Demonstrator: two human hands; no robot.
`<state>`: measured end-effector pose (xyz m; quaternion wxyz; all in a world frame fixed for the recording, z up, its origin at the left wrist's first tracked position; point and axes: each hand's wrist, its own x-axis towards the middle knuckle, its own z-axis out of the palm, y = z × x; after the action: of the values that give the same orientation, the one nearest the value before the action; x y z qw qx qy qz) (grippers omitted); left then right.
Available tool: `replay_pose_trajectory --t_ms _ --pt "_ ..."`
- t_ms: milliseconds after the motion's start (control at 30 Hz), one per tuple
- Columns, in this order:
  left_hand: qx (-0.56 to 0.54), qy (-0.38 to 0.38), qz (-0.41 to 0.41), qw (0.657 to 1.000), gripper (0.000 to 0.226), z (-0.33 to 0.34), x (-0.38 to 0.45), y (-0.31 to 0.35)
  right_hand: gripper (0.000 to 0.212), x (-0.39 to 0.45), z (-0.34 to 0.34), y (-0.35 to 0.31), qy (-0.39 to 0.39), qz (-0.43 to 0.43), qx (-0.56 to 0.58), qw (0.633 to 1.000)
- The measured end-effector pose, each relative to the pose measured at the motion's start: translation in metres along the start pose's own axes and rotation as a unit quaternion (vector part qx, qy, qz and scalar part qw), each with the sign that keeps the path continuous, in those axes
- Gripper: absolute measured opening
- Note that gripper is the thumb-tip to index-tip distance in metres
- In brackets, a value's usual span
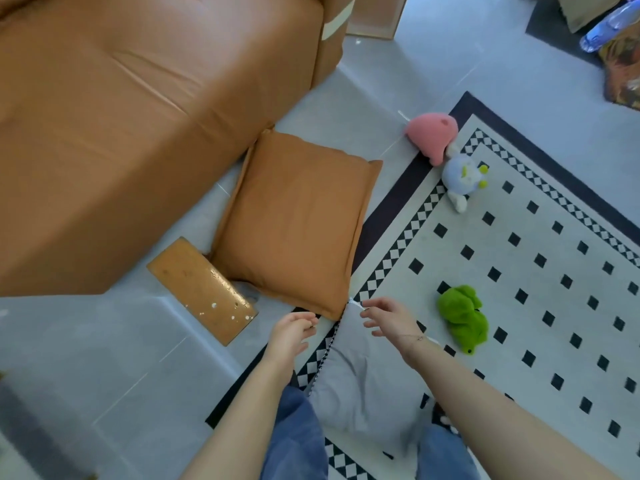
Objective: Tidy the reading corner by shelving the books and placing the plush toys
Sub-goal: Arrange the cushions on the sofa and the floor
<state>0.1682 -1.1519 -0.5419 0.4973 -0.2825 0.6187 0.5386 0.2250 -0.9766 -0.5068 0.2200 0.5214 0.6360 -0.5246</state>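
Three plush toys lie on or by the patterned rug (519, 258): a pink one (433, 133) at its far corner, a pale blue one (462, 176) right beside it, and a green one (462, 315) nearer me. My left hand (289, 336) and my right hand (388, 318) reach forward with relaxed fingers, holding nothing. They hover near the lower corner of an orange cushion (294, 223) and above a grey cushion (360, 382) that lies on the rug by my legs. No books are in view.
A large orange sofa (138, 116) fills the upper left. A worn orange block (201, 289) lies on the grey floor beside the orange cushion. A plastic bottle (609, 26) and a patterned bundle (623, 74) sit at the top right.
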Motion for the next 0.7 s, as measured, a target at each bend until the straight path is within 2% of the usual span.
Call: replay_pose_trajectory --t_ms 167,267,367,467,567,633,700 --pt "-0.032 0.015 -0.008 0.999 0.018 0.019 0.089 -0.036 0.022 0.09 0.008 0.045 -0.022 -0.004 -0.033 0.999" --pt "-0.033 0.059 -0.008 0.998 0.019 0.034 0.156 -0.076 0.023 0.163 0.016 0.084 -0.041 -0.024 -0.066 0.997" --pt "-0.015 0.075 -0.032 0.997 0.028 0.055 0.215 -0.122 0.029 0.233 0.023 0.125 -0.088 -0.025 -0.126 0.988" --pt "-0.028 0.068 -0.062 0.995 0.039 0.074 0.272 -0.158 0.034 0.294 0.026 0.164 -0.103 -0.017 -0.164 0.981" --pt "-0.086 0.064 -0.073 0.992 0.066 0.093 0.331 -0.176 0.067 0.352 0.023 0.21 -0.09 -0.015 -0.27 0.959" --pt "-0.145 0.067 -0.065 0.985 0.075 0.101 0.364 -0.175 0.092 0.373 0.021 0.24 -0.097 -0.012 -0.358 0.928" --pt "-0.212 0.052 -0.064 0.974 0.077 0.113 0.393 -0.172 0.104 0.39 0.02 0.274 -0.099 -0.04 -0.459 0.882"
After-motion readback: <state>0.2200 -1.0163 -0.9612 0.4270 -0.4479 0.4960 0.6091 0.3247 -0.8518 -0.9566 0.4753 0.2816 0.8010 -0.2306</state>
